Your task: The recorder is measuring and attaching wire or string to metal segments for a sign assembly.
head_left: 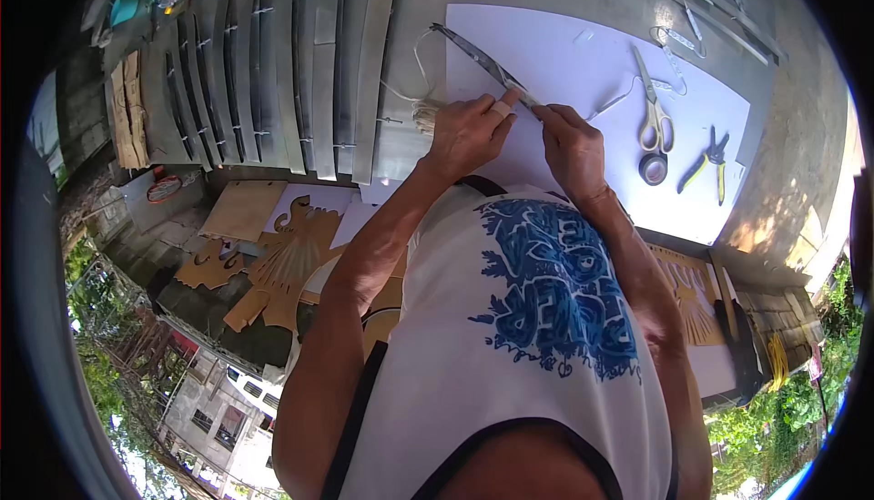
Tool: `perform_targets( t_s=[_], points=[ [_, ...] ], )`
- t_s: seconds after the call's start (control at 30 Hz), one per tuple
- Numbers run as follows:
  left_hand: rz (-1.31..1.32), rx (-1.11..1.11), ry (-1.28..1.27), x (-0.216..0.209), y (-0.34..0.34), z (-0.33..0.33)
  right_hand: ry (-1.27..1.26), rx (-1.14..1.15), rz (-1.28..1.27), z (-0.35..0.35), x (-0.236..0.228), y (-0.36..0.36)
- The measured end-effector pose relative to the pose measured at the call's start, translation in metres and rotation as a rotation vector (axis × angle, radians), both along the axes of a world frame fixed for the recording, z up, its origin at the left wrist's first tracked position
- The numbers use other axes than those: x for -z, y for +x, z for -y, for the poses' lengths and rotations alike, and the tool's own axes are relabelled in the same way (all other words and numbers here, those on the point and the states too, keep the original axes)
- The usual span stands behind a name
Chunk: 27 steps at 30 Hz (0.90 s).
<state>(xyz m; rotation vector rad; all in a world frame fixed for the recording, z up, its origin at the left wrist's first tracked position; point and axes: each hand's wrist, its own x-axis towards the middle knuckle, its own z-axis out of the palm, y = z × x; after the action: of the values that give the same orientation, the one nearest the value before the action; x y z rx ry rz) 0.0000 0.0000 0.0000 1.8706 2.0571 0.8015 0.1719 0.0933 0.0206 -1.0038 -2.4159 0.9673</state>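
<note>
Curled left hand (471, 136) and right hand (574, 150) pinch the lower end of a long, narrow, dark-and-silver metal-looking strip (487, 61), slanting over a white flat sheet (546, 50). It seems light, springy, possibly sharp-edged; gripping its flat faces looks safest.

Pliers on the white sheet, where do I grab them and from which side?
Best taken, I'd say, by both yellow-and-black handles, from the near side with your right hand, the closer one. The handles spread toward you and the head points away; the black tape roll lies apart, to their left.
</note>
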Motion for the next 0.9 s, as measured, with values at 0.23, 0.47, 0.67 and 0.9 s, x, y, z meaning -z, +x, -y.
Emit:
perform_targets(
  t_s=[0.23,0.47,0.67,0.9],
  points=[
    [-0.007,-0.010,-0.034,0.002,0.006,0.003,-0.072,0.007,0.023,-0.001,0.005,-0.002],
    [-0.164,-0.024,-0.279,-0.014,0.009,-0.006,-0.078,-0.053,0.417,-0.005,-0.016,-0.024],
    [-0.197,0.010,-0.384,-0.022,0.009,-0.020,-0.142,-0.079,0.569,0.000,-0.036,-0.038],
    [-0.165,0.055,-0.360,-0.023,0.008,-0.024,-0.343,0.007,0.229,0.003,-0.021,-0.019]
  ],
)
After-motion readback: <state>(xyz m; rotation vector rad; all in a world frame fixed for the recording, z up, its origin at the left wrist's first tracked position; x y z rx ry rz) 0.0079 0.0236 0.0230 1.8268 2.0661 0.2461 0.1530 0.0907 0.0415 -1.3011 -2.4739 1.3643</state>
